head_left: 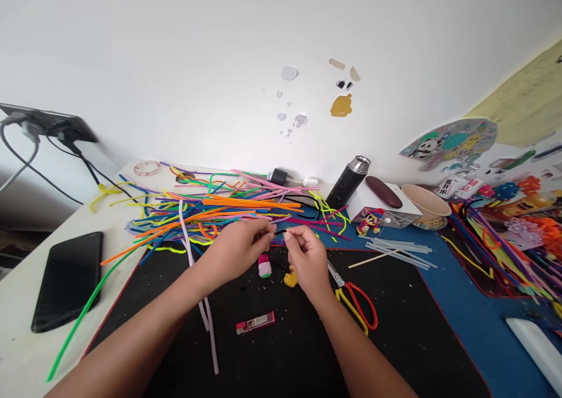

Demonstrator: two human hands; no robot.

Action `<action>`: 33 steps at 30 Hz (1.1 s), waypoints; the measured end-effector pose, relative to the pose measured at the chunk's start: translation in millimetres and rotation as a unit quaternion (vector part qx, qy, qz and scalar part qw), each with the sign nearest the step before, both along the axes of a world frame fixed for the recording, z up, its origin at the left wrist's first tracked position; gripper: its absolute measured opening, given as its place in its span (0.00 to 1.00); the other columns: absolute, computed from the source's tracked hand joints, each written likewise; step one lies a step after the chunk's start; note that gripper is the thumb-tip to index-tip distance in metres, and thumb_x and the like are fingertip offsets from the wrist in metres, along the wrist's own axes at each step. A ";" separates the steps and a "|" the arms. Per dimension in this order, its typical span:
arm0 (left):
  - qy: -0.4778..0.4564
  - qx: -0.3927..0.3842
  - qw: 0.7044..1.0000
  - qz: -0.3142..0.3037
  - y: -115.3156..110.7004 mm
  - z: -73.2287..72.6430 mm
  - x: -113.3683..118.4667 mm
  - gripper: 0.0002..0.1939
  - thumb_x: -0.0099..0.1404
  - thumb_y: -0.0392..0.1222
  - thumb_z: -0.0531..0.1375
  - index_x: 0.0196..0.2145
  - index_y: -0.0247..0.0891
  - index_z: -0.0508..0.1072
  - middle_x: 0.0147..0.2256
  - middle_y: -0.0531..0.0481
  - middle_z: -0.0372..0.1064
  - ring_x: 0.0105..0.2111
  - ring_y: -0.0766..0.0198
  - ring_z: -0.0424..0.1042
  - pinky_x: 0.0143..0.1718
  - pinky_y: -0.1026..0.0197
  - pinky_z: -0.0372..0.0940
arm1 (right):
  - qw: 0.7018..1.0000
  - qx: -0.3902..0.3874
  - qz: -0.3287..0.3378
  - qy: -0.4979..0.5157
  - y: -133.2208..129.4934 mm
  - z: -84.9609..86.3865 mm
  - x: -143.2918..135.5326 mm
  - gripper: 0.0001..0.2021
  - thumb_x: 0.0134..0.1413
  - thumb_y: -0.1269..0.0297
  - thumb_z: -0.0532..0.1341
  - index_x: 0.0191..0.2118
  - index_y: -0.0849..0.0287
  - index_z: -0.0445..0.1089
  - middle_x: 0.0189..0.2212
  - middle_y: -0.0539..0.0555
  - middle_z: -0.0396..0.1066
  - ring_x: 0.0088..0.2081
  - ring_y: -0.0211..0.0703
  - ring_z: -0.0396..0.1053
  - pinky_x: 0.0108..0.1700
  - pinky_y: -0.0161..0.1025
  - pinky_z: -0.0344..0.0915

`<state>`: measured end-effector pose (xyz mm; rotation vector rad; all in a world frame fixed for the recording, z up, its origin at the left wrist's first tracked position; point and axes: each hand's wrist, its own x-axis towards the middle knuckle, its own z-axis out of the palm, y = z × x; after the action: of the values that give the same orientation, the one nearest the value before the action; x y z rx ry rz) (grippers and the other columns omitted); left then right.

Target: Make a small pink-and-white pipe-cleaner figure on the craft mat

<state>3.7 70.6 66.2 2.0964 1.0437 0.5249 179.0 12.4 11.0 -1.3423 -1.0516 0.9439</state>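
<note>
A short black piece [280, 232], which looks like pipe cleaner, spans the gap between my two hands above the black mat [302, 351]. Its left end is pinched in the fingertips of my left hand [239, 246]. My right hand [307, 260] pinches the other end between thumb and forefinger. Just below them lie a small pink, white and green fuzzy piece [264, 267] and a yellow object [290, 278], partly covered by my right hand. Pale lilac pipe cleaners [213, 345] run under my left forearm. Red-handled scissors [372, 310] lie right of my right wrist.
Loose colourful pipe cleaners [184, 219] are heaped behind my hands. A small pink case [255, 322] lies on the mat. Around it are a black tablet [68, 284], a dark flask [346, 184], a white box [364, 202], a bowl [427, 202] and translucent sticks [399, 247].
</note>
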 end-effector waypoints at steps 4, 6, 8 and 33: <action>-0.027 -0.040 0.999 -0.007 7.8 2.8 -7.3 0.16 0.74 0.49 0.53 0.31 0.40 0.69 0.26 0.54 0.67 0.27 0.62 0.66 0.30 0.61 0.57 | 1.000 -0.009 0.029 0.003 -8.7 -2.2 6.6 0.17 0.62 0.45 0.65 0.42 0.56 0.73 0.19 0.41 0.56 0.18 0.35 0.54 0.21 0.34 0.53; -0.030 -0.055 0.998 -0.011 8.5 4.0 -8.3 0.16 0.74 0.51 0.53 0.31 0.40 0.69 0.26 0.54 0.66 0.27 0.62 0.65 0.30 0.61 0.56 | 0.999 -0.009 0.029 0.010 -11.5 -2.1 7.6 0.17 0.62 0.46 0.65 0.43 0.56 0.74 0.18 0.40 0.56 0.18 0.35 0.54 0.21 0.33 0.53; -0.028 -0.067 0.997 -0.017 7.6 5.6 -8.1 0.17 0.74 0.51 0.53 0.31 0.40 0.69 0.26 0.55 0.66 0.27 0.62 0.64 0.31 0.61 0.56 | 0.999 -0.013 0.029 0.026 -12.7 -1.6 7.6 0.16 0.63 0.47 0.65 0.43 0.56 0.74 0.18 0.40 0.57 0.18 0.34 0.52 0.21 0.33 0.53; -0.021 -0.123 0.991 -0.045 2.0 7.3 -7.2 0.13 0.69 0.49 0.56 0.34 0.39 0.74 0.26 0.56 0.67 0.26 0.63 0.65 0.29 0.62 0.57 | 0.991 -0.037 0.069 0.105 -13.2 -1.1 8.2 0.17 0.57 0.47 0.70 0.38 0.58 0.73 0.14 0.38 0.56 0.15 0.29 0.50 0.17 0.29 0.48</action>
<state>-3.6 72.6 73.5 1.8957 0.9344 0.3734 187.2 -0.8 9.9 -1.2112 -0.9644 1.2091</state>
